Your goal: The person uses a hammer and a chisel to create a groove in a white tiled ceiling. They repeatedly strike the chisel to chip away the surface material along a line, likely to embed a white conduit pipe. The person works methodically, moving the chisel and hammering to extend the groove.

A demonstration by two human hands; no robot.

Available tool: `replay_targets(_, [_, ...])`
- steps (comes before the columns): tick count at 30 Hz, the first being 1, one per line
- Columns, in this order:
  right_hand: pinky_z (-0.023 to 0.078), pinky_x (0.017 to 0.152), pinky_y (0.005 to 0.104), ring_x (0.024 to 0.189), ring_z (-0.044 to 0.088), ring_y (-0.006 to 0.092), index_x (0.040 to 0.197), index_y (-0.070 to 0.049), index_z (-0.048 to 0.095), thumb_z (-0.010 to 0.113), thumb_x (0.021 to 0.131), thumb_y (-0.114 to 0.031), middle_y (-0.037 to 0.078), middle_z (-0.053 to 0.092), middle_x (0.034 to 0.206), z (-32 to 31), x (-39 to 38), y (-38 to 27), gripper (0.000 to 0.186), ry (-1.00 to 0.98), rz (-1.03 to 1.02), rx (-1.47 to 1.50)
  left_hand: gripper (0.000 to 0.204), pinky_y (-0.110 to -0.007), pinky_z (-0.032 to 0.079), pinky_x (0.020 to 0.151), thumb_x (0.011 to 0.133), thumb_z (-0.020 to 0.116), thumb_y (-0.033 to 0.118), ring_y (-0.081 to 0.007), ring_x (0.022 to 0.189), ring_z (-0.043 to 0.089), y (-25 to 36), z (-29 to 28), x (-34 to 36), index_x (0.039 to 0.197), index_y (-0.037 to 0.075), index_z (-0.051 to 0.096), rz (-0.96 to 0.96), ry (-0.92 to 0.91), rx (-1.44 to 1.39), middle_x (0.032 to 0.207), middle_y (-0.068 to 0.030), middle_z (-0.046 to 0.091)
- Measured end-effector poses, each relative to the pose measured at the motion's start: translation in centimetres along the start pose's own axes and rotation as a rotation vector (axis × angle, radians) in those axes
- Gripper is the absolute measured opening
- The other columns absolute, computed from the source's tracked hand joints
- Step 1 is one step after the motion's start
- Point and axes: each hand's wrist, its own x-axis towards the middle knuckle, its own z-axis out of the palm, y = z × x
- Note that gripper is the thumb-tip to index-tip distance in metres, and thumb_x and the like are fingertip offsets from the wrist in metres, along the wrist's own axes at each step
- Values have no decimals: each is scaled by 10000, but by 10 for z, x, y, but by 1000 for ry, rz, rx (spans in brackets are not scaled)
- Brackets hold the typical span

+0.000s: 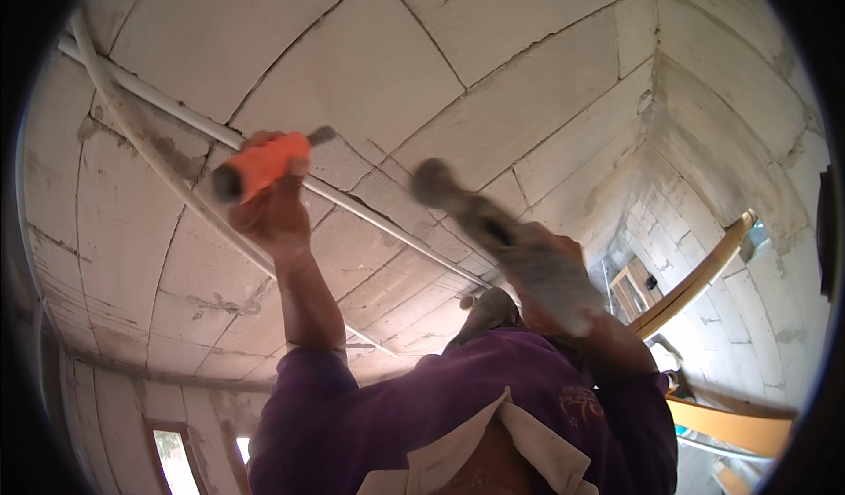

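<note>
My left hand (275, 222) is raised and wrapped around the orange grip of a chisel (275, 162). The chisel has a black butt end on the left, and its short dark metal end points up and right at the pale block surface (352, 73). Whether that tip touches the blocks I cannot tell. My right hand (563, 250) is closed on a hammer-like striking tool (497, 231), smeared by motion. Its dark rounded end points up and left towards the chisel, with a gap between the two tools. Part of the right hand's fingers is hidden behind the blurred tool.
A white pipe (387, 222) crosses the blocks diagonally, with a curved pale hose or pipe (163, 174) beside it. On the right are a wooden plank (700, 282) and a yellowish board (735, 426). A narrow window (172, 462) is at lower left.
</note>
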Motion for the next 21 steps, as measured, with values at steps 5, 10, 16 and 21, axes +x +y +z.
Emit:
replay_targets(5, [260, 464, 272, 511, 346, 97, 735, -69, 441, 326, 996, -447, 19, 404, 584, 0, -29, 23, 473, 114, -62, 118, 362, -322, 527, 797, 728, 788, 20, -205, 913, 640, 3, -17, 13, 1058, 50, 639, 138, -80, 96, 1029, -97, 647])
replay_targets(10, [431, 496, 355, 599, 557, 218, 737, -72, 598, 575, 726, -110, 44, 583, 684, 1, -35, 33, 45, 17, -107, -84, 371, -343, 547, 720, 727, 806, 102, -229, 870, 649, 2, -16, 0, 1053, 53, 636, 209, -251, 315, 979, -88, 641])
replay_targets(16, [463, 498, 365, 612, 588, 250, 786, -40, 636, 626, 651, -42, 64, 610, 727, 8, -30, 41, 135, 75, -415, -237, 416, -329, 560, 667, 712, 820, 123, -238, 851, 653, 0, -10, -3, 1069, 56, 618, 234, -221, 285, 979, -103, 630])
replay_targets(21, [464, 519, 379, 628, 595, 272, 801, -15, 628, 717, 719, -167, 96, 610, 735, 16, -26, 27, 194, -20, -111, -41, 445, -290, 561, 612, 696, 832, 108, -237, 838, 656, -1, -3, -5, 1080, 67, 610, 271, -255, 278, 986, -108, 618])
